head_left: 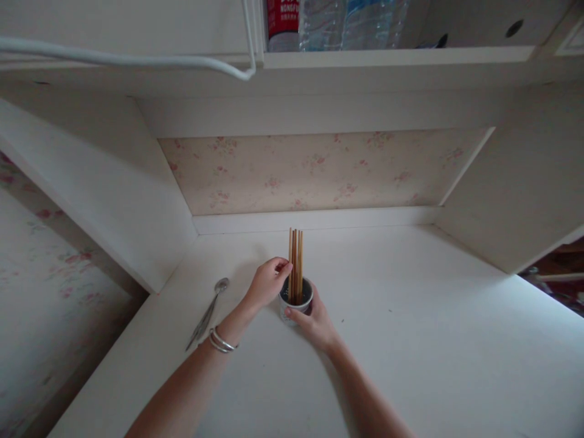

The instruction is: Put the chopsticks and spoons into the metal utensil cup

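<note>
Cup (283,306) sits snug in the curled right hand (320,323), left hand (268,282) beside it kinda pinching one of the chopsticks (295,258) inside.

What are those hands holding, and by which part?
The right hand holds the cup by its side; the left hand pinches a chopstick partway up.

Several slender wooden chopsticks (300,258) are stood nearly upright, bunched together, in a round, pale-walled cup (283,309) with a dark interior, set on the white table (410,340).
</note>
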`<state>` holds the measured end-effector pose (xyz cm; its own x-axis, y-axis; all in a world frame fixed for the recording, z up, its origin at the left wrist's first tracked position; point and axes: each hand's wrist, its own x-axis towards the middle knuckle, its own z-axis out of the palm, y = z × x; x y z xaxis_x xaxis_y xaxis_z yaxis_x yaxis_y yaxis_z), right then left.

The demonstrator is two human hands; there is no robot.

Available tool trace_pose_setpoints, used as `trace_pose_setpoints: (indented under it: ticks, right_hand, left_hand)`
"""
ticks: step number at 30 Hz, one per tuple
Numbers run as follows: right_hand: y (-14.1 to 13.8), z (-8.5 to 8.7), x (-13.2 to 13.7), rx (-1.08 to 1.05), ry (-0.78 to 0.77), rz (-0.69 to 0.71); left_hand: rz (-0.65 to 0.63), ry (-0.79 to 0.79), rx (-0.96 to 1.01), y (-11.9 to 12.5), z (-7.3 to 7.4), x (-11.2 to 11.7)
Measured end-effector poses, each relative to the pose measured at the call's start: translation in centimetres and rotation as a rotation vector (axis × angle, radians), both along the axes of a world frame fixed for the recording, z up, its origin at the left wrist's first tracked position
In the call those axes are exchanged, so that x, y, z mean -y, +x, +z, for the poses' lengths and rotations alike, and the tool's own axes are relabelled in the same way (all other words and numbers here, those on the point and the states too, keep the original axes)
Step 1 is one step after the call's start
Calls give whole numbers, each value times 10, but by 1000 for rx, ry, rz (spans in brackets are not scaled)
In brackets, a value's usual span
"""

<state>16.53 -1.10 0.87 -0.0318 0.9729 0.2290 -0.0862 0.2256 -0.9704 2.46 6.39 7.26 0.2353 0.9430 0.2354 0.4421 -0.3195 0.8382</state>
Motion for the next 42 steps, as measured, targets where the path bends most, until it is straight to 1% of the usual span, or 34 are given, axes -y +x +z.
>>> trace_pose_setpoints:
  ticks: [4, 16, 19, 24, 27, 29, 33, 36, 38, 42]
  right_hand:
    - [0, -1, -1, -12, 7, 7]
    - [1, 0, 0, 15, 24, -5]
    - [0, 0, 0, 15, 28, -4]
    - [-1, 0, 1, 5, 19, -3]
    - [-1, 2, 1, -8, 32, 9]
    - [-1, 3, 1, -6, 29, 26]
    - [0, -3, -1, 10, 13, 30]
    - [0, -9, -1, 14, 37, 15]
    - [0, -11, 0, 16, 45, 14]
    - [3, -10, 6, 62, 1, 56]
  left_hand:
    - [31, 9, -11, 1, -5, 0]
    - [-16, -47, 50, -2, -13, 7]
    - [-9, -73, 75, -2, -15, 9]
    - [-2, -149, 161, -3, -15, 14]
    - [21, -194, 260, -7, -15, 21]
    - [-19, -244, 363, -10, -18, 29]
    - [-217, -333, 549, -11, -32, 44]
    - [-318, -374, 658, -7, -40, 50]
    - [-346, -373, 690, -5, -41, 51]
    - [-316, -366, 668, -6, -39, 50]
